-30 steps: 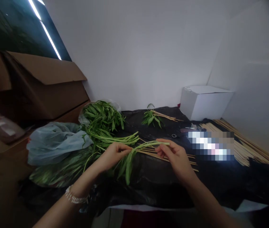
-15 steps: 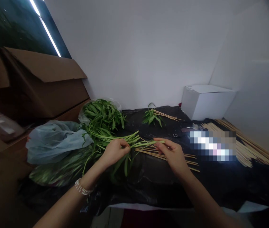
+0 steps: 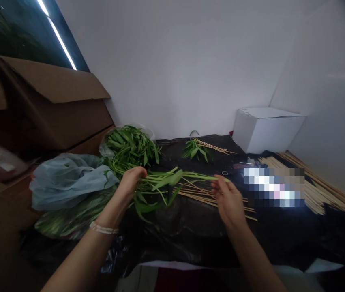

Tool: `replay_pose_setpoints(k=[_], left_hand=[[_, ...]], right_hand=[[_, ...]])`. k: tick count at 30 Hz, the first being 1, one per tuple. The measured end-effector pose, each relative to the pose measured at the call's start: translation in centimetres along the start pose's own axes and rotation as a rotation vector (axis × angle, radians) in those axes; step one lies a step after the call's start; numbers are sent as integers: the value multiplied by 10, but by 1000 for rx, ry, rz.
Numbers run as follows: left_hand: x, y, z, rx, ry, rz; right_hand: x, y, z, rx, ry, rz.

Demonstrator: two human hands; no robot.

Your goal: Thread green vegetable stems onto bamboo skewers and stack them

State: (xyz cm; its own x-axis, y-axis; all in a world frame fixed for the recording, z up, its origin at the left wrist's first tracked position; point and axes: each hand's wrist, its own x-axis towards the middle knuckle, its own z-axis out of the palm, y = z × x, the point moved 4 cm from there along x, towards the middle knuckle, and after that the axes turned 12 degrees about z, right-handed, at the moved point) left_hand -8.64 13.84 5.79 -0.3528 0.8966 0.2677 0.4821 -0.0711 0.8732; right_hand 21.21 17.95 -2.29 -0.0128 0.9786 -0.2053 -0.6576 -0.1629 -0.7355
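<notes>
Over the tabletop (image 3: 187,243), my right hand (image 3: 230,202) pinches a stem (image 3: 201,177), my left hand's (image 3: 129,182) grip I can't tell, and some leafy skewers (image 3: 215,147) look done, with heaped greens (image 3: 129,142) and bare sticks (image 3: 312,198) left.

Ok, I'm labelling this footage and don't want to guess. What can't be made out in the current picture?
All in the head view:
Left hand: its fingertips are hidden behind the hand itself, so its grip is unclear.
Pixelated patch: the mosaic hides what lies beneath.
Cardboard box: cut off by the left edge.
Blue-grey bag: cloudy plastic hides any contents.
Small white ring: too small to identify.
</notes>
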Motion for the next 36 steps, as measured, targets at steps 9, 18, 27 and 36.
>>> replay_pose_setpoints(k=[9,18,27,36], left_hand=[[-12,-29,24,229,-361,237],[-18,42,-3,188,-14,412],[-67,95,49,570,-186,758],[-80,88,64,735,-246,792]], right_hand=[[3,-3,-9,-37,-23,90],[-13,-11,7,-250,-109,-47],[-38,-9,32,-396,-209,-108],[-50,-8,41,-415,-239,-96]])
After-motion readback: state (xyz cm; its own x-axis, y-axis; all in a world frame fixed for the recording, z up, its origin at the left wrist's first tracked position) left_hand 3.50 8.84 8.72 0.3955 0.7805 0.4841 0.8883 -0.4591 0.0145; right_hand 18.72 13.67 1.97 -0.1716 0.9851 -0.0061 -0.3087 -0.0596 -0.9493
